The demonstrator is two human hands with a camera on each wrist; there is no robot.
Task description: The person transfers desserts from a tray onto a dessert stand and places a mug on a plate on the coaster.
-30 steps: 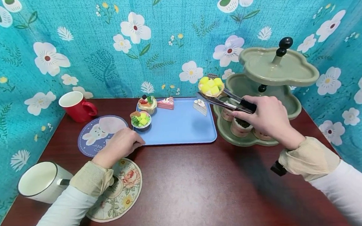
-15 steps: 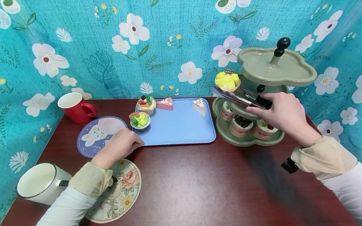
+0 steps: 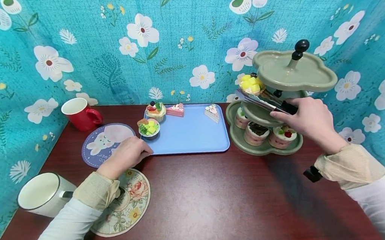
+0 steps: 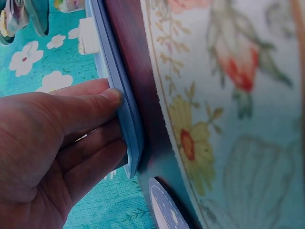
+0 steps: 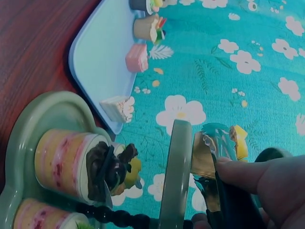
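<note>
My right hand grips black-handled metal tongs, whose tips hold a small tart topped with yellow fruit cubes. The tart is at the left side of the green three-tier stand, level with its middle tier and below the top one. In the right wrist view, the tongs and the tart's golden side show right beside the tier's edge. My left hand pinches the near left corner of the blue tray; in the left wrist view, the thumb presses on its rim.
The tray bears a cupcake, a fruit cup and two cake slices. Several dessert cups fill the stand's bottom tier. A red mug, a white mug and two round mats lie left.
My right hand has carried the tongs and tart rightward, from over the tray's far right corner to the stand's middle tier. My left hand has stayed at the tray corner.
</note>
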